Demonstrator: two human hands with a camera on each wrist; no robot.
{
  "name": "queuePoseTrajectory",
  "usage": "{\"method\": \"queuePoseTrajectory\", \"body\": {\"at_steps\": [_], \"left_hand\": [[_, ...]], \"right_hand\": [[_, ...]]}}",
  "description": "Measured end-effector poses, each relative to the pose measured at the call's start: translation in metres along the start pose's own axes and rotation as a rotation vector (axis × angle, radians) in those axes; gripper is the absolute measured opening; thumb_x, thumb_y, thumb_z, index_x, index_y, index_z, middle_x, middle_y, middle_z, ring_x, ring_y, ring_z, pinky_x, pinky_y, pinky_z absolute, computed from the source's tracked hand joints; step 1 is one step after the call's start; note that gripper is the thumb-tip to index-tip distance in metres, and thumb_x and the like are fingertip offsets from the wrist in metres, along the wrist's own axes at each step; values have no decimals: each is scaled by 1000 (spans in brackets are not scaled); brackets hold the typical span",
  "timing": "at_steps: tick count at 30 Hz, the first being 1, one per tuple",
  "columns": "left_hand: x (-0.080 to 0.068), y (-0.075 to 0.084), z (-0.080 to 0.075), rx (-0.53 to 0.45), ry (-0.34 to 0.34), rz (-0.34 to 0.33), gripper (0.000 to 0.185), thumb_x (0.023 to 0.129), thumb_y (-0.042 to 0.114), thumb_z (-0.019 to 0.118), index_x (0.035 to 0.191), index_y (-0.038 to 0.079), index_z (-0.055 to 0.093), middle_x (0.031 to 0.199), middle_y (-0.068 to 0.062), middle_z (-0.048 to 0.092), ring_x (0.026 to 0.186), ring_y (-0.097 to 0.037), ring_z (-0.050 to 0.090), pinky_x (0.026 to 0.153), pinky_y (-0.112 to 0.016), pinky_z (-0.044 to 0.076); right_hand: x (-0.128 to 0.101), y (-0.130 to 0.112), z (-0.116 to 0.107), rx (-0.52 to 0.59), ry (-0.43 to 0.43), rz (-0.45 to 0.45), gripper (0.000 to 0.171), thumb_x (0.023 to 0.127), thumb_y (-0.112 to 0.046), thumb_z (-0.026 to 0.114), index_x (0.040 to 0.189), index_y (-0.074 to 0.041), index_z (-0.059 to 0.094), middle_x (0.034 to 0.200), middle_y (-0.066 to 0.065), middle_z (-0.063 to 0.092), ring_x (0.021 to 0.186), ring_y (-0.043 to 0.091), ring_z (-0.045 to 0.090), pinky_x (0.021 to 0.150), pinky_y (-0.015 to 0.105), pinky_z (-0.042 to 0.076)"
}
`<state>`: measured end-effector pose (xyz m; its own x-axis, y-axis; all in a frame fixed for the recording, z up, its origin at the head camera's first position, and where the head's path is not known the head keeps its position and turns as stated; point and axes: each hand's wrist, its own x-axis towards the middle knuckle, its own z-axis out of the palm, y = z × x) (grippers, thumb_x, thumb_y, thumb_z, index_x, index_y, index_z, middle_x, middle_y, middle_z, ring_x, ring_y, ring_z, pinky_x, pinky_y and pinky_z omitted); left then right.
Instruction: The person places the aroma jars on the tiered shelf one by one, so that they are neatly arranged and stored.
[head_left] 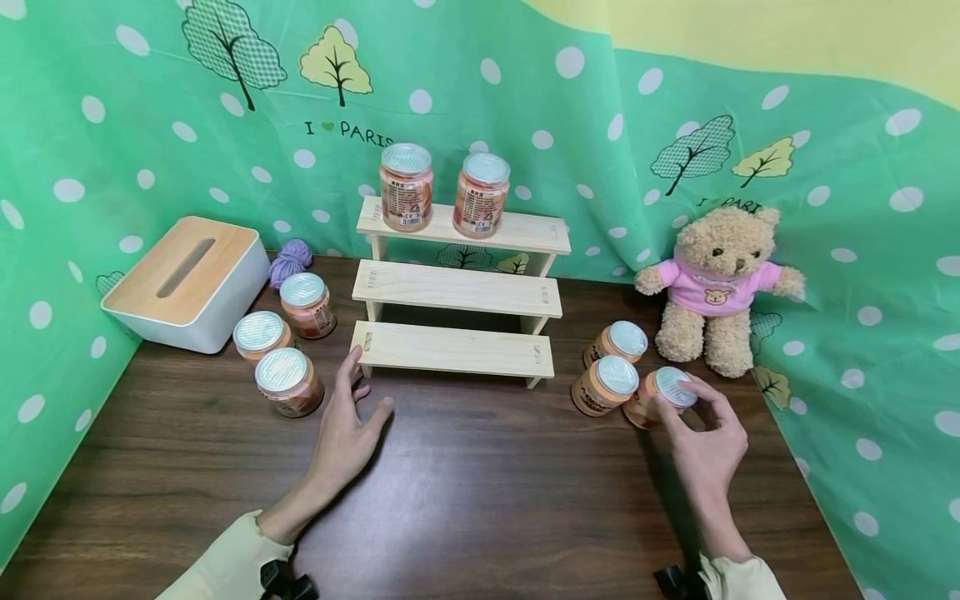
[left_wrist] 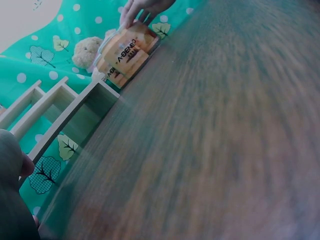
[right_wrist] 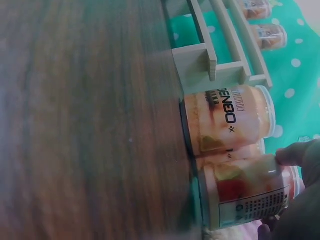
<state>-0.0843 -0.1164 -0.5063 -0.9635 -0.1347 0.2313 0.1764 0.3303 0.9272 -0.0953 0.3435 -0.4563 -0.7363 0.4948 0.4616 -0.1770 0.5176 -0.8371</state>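
My right hand [head_left: 693,417] grips the nearest of three orange jars [head_left: 663,396] with silver lids at the table's right; in the right wrist view fingertips [right_wrist: 300,152] curl over the lid end of that jar [right_wrist: 245,192]. Two more jars [head_left: 603,385] [head_left: 618,342] stand just left of it and behind it. My left hand [head_left: 356,408] lies open with fingers spread on the dark wooden table [head_left: 480,500], right of a jar [head_left: 288,382] and in front of the three-tier wooden shelf [head_left: 457,292]. It holds nothing.
Two jars [head_left: 406,185] [head_left: 481,193] stand on the shelf's top tier. Two other jars [head_left: 261,335] [head_left: 307,304] stand at the left, near a white tissue box [head_left: 187,279] and purple yarn [head_left: 291,258]. A teddy bear [head_left: 720,287] sits at the right against the green cloth.
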Motion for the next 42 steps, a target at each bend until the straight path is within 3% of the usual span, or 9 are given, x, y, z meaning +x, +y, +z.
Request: {"method": "queuePoseTrajectory", "body": {"at_steps": [5,11,16,20,32,39,42], "left_hand": [[0,0,0,-2,-4,-6,88,97,-2,74,172,7,30,170,-25,44,148,-41,54,118,-46,54],[-1,1,-1,-16,-10,-1,87,98,-4,74,173,7,31,171,-25,42,149,-44,52,118,-52,52],[-1,-4,1,19,18,36,87,96,0,74,172,7,33,171,-23,44,144,-43,56,115,-44,56],[-1,-5,2,22,26,50,88,95,1,74,172,8,33,170,-25,45,142,-45,57,113,-44,57],[-1,1,0,-11,-11,-7,88,97,-3,74,173,7,30,170,-27,43,147,-45,54,118,-56,53],[0,-8,2,25,15,37,87,96,2,75,172,9,32,174,-18,42,145,-41,56,115,-35,55],[0,-13,3,18,16,55,88,96,2,75,173,12,32,174,-17,42,145,-42,56,115,-34,56]], "right_hand": [[2,-5,-5,-7,25,-76,36,81,17,87,116,15,78,127,9,78,107,3,71,92,13,55],[5,-20,-12,18,34,-141,36,81,15,88,116,14,79,130,7,77,117,9,71,96,14,56],[7,-31,-12,130,55,-190,35,80,17,85,114,21,75,128,14,77,118,17,71,95,17,57],[7,-43,-9,226,69,-218,33,80,19,83,111,25,73,125,17,76,115,21,71,95,18,58],[1,-83,1,259,54,-348,32,80,11,84,107,25,73,125,24,75,115,23,71,92,18,58],[2,-92,6,313,28,-358,31,79,13,82,106,26,72,123,23,75,113,24,71,89,19,58],[2,-92,9,336,6,-362,31,79,15,82,106,27,72,124,25,75,113,24,71,86,19,57]]}}
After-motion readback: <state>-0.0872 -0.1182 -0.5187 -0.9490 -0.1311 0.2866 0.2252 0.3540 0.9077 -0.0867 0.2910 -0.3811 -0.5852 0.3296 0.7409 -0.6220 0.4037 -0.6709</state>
